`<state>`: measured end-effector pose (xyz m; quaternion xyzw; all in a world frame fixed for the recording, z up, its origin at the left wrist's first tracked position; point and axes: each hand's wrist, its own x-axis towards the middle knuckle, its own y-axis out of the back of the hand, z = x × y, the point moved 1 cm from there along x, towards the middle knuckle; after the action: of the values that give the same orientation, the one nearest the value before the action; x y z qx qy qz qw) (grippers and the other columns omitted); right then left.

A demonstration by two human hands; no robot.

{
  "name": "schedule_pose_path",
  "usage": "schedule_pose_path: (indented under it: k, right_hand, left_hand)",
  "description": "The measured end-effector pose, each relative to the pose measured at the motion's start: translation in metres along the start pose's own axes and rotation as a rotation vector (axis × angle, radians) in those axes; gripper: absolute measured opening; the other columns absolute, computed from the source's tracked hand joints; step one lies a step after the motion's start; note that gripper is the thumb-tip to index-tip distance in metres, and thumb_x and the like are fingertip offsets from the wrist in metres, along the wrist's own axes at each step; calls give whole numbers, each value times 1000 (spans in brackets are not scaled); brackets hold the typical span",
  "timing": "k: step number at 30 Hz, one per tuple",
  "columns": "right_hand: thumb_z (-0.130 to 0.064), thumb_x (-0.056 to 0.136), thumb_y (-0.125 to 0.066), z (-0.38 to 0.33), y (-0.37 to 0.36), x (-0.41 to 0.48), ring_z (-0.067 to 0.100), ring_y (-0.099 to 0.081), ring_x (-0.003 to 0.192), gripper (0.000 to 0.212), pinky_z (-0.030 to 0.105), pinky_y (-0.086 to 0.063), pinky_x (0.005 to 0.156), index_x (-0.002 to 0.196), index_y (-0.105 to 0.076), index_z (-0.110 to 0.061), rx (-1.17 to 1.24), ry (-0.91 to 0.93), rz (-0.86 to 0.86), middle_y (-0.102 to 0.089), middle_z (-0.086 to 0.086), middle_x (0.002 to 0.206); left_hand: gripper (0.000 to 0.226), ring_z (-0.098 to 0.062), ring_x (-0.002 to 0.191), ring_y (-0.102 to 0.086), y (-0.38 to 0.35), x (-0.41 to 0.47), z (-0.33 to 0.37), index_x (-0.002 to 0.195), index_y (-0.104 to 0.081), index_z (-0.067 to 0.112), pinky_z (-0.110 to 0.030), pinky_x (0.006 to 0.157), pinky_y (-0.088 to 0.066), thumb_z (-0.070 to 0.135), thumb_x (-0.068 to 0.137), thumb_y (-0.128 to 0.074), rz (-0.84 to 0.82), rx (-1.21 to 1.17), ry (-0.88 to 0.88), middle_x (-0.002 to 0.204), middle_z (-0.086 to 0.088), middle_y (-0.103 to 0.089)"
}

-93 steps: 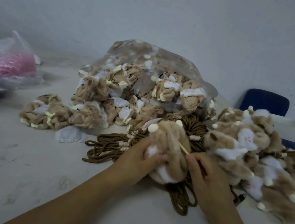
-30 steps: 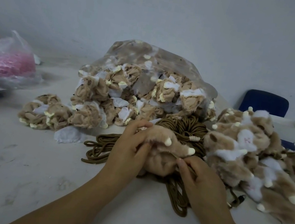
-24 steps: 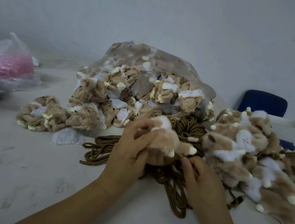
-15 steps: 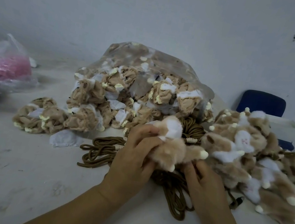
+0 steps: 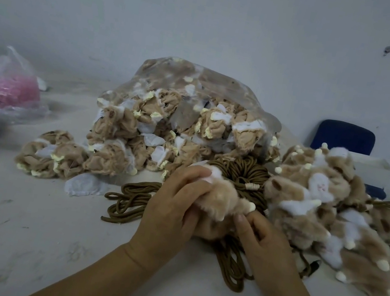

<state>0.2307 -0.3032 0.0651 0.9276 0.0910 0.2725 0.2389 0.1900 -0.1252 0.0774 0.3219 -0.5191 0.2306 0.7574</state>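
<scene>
Plush [image 5: 222,199]: lifted off the counter [image 5: 44,225], over the front edge of the cords [image 5: 241,173].
Left hand [image 5: 172,211]: fingers curled round the plush's left end.
Right hand [image 5: 266,241]: fingertips pinch its lower right, by a cream tip.
Axis: plush runs left-right between both hands; the left hand holds more of it.

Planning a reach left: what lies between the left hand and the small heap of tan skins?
Head view: brown cord loops beside the left hand holding the plush toy, then a white fabric piece near the small heap.
</scene>
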Motion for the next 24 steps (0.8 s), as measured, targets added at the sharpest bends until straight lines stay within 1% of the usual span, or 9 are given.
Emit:
schedule_pose_path:
  k: [2, 4, 6, 8, 11, 13, 18, 21, 24]
  right_hand:
    - [-61, 76, -42, 1, -1, 0, 3, -40, 48, 50, 18, -32, 47, 65, -52, -13, 7, -19, -11, -43, -7, 50]
    - [-57, 80, -45, 1, -1, 0, 3, -41, 48, 45, 17, -33, 47, 64, -52, -15, -3, -21, -3, -44, -8, 50]
    - [-51, 84, -49, 2, 0, 1, 3, -41, 48, 41, 16, -34, 47, 63, -52, -16, -8, -5, 12, -44, -7, 50]
    - [-57, 80, -46, 2, 0, 1, 3, -42, 48, 44, 16, -33, 46, 63, -52, -16, -9, 8, 15, -45, -6, 51]
    - [-66, 76, -39, 1, -2, 1, 3, -45, 48, 43, 17, -34, 46, 64, -51, -27, -43, 2, 7, -49, -8, 51]
    - [-68, 75, -38, 1, -1, 2, 3, -45, 47, 40, 18, -34, 46, 65, -51, -31, -46, -6, 2, -49, -9, 50]
    - [-62, 77, -42, 0, 3, 2, 1, -40, 45, 35, 13, -31, 44, 61, -50, -32, 16, -13, -15, -43, -11, 47]
    - [-61, 77, -43, -1, 2, 2, 1, -41, 46, 39, 13, -34, 46, 61, -51, -26, 31, -11, -7, -43, -11, 48]
    - [-61, 76, -43, -1, 4, 3, 1, -42, 48, 41, 14, -34, 46, 59, -50, -25, 43, 2, 3, -43, -11, 49]
  left_hand:
    - [24, -22, 117, -52, 0, 0, -1, 107, -50, 11, -16, 102, -41, 2, 85, -53, 1, 11, -15, 122, -15, -59]
    - [23, -22, 117, -51, -1, -1, -2, 106, -50, 12, -14, 101, -40, 3, 85, -54, -11, 18, -21, 123, -9, -54]
    - [23, -21, 113, -51, -1, 0, -3, 105, -49, 13, -16, 98, -41, 5, 84, -56, -10, 29, -22, 120, -10, -54]
    - [22, -21, 106, -52, 0, 1, -5, 103, -48, 13, -17, 95, -42, 7, 84, -56, 13, 47, -18, 113, -14, -58]
    - [23, -19, 103, -49, 4, 2, -9, 99, -45, 12, -13, 97, -37, 6, 80, -56, 85, 53, -9, 112, -7, -48]
    - [24, -20, 104, -48, 6, 2, -10, 98, -44, 12, -13, 100, -35, 4, 78, -55, 113, 67, -21, 113, -6, -45]
    - [22, -19, 102, -49, 4, 3, -9, 97, -44, 12, -12, 98, -32, 5, 80, -56, 108, 81, -46, 112, -5, -50]
    - [21, -18, 103, -48, 2, 2, -8, 100, -45, 12, -12, 99, -33, 9, 82, -54, 87, 63, -8, 111, -6, -53]
    - [26, -8, 107, -44, -1, -1, -6, 109, -47, 12, -10, 101, -31, 12, 84, -53, 67, 58, 47, 112, -3, -53]
